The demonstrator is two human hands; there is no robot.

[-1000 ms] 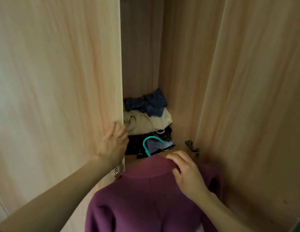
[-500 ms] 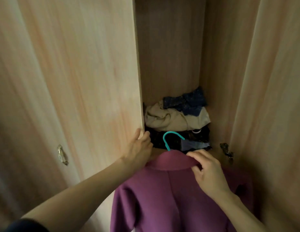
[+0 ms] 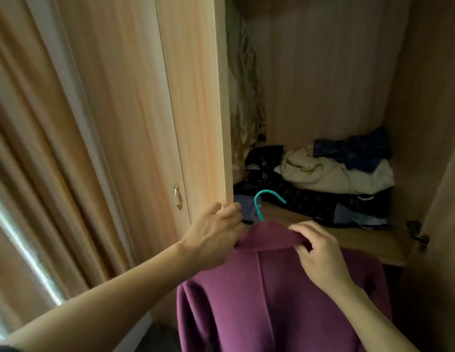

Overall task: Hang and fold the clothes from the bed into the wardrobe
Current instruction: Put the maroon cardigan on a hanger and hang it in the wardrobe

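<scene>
Right hand (image 3: 320,252) pinches the purple coat (image 3: 272,288) at its collar, teal hanger hook (image 3: 265,201) just beyond. Left hand (image 3: 213,237) grips the wardrobe door (image 3: 193,110) edge. Such a shallow pinch could let the coat slide off its hanger.

Purple coat (image 3: 272,301), teal hanger (image 3: 265,199), perhaps-floral hanging fabric (image 3: 244,102)
</scene>
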